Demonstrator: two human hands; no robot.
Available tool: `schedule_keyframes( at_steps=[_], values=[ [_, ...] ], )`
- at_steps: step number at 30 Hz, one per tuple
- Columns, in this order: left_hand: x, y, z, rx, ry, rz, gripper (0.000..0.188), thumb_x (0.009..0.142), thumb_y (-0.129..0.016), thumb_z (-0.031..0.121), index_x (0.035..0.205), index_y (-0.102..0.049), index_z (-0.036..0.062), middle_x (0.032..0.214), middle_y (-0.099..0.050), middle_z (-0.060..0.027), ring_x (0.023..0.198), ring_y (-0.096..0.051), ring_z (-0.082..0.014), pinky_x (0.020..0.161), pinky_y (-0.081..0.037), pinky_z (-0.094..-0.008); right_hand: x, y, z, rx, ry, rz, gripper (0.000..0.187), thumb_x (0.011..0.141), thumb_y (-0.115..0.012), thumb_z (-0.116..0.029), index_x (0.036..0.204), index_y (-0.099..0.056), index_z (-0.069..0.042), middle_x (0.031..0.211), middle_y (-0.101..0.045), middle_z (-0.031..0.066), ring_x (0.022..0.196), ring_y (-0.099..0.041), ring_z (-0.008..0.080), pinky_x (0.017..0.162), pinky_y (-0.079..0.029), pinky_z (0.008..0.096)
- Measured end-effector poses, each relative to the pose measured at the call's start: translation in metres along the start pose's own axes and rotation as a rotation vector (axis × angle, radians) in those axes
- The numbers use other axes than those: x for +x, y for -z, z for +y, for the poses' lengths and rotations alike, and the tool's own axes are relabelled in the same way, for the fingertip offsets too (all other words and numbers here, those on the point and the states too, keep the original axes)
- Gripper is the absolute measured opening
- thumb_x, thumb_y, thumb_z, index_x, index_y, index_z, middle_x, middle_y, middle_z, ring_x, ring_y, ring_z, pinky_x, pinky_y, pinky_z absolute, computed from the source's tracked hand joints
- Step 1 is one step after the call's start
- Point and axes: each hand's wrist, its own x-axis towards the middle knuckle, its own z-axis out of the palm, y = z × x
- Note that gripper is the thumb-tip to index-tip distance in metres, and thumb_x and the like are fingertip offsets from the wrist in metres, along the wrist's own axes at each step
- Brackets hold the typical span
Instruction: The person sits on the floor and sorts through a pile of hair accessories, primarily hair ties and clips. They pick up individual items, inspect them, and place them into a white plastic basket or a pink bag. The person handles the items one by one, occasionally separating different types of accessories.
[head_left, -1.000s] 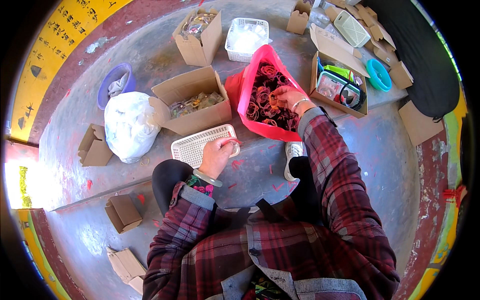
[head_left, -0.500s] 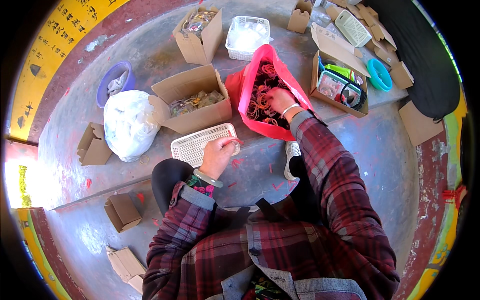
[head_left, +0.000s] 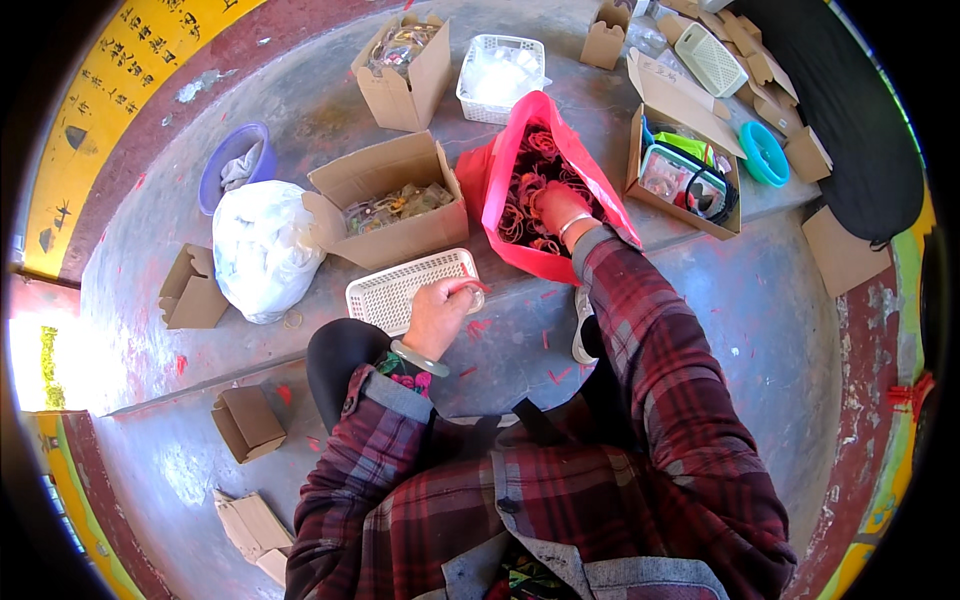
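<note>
A bright pink bag [head_left: 604, 180] stands open in front of me, filled with bundles of dark red and orange cords [head_left: 524, 205]. My right hand [head_left: 560, 208] reaches down into it, and its fingers are hidden among the cords. Nearer to me, my left hand [head_left: 438, 316] is closed with a thin red strip [head_left: 464, 286] pinched between thumb and forefinger. Something small and clear seems to sit at the strip's end, too small to name. Just behind that hand lies a white perforated plastic basket [head_left: 375, 298].
Beyond the white basket is an open cardboard box [head_left: 400, 225] of small clear packets. A stuffed white plastic bag [head_left: 265, 255] and purple basin [head_left: 262, 160] stand left. To the right are a box of mixed items [head_left: 690, 215] and a turquoise basin [head_left: 763, 155]. A step edge crosses the floor.
My right hand has sunk slightly deeper among the cords in the pink bag. My left hand keeps its hold on the red strip. The whole view has shifted a little.
</note>
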Motion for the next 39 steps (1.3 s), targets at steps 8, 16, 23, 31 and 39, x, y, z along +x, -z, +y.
schedule_keyframes(
  at_steps=[8,16,23,31,39],
  values=[
    [-0.001,-0.003,-0.006,-0.039,-0.063,0.064,0.022,0.078,-0.051,0.015,0.087,-0.067,0.0032,0.068,-0.063,-0.0087,0.063,-0.058,-0.0137,0.061,-0.045,-0.027,-0.002,0.044,0.017,0.616,-0.017,-0.104,0.028,0.071,-0.065,-0.026,0.09,-0.066,-0.006,0.096,-0.064,0.0103,0.085,-0.06,0.0224,0.078,-0.045,0.0319],
    [0.002,-0.002,-0.016,-0.082,-0.042,0.071,0.022,0.078,-0.052,0.016,0.087,-0.067,0.0033,0.067,-0.063,-0.01,0.061,-0.059,-0.0148,0.06,-0.045,-0.0277,-0.028,0.08,0.004,1.665,-0.039,-0.295,0.016,0.079,-0.057,-0.013,0.089,-0.062,-0.002,0.086,-0.065,0.0095,0.073,-0.061,0.0114,0.058,-0.05,0.0221],
    [-0.001,0.003,-0.002,0.005,-0.056,0.071,0.021,0.079,-0.053,0.015,0.088,-0.067,0.0025,0.071,-0.064,-0.0121,0.066,-0.061,-0.0172,0.063,-0.046,-0.0285,-0.086,0.143,-0.061,1.831,0.154,-0.375,0.019,0.084,-0.054,-0.011,0.1,-0.058,-0.003,0.081,-0.064,0.0113,0.073,-0.064,0.0178,0.058,-0.051,0.022],
    [-0.002,0.007,0.004,0.007,-0.039,0.03,0.022,0.079,-0.052,0.012,0.09,-0.066,-0.001,0.079,-0.067,-0.0116,0.074,-0.061,-0.016,0.071,-0.046,-0.0264,-0.129,0.13,-0.08,1.742,-0.066,-0.374,0.024,0.085,-0.059,-0.016,0.103,-0.061,0.0,0.084,-0.065,0.0079,0.076,-0.063,0.0145,0.063,-0.049,0.0227],
    [0.0,0.005,-0.002,-0.076,-0.096,0.033,0.024,0.078,-0.049,0.012,0.091,-0.068,0.0046,0.068,-0.063,-0.0113,0.062,-0.057,-0.0145,0.059,-0.044,-0.0276,-0.122,0.11,-0.083,1.737,-0.221,-0.496,0.023,0.085,-0.057,-0.012,0.103,-0.061,0.002,0.092,-0.064,0.0103,0.084,-0.063,0.018,0.066,-0.05,0.0241]
  ],
)
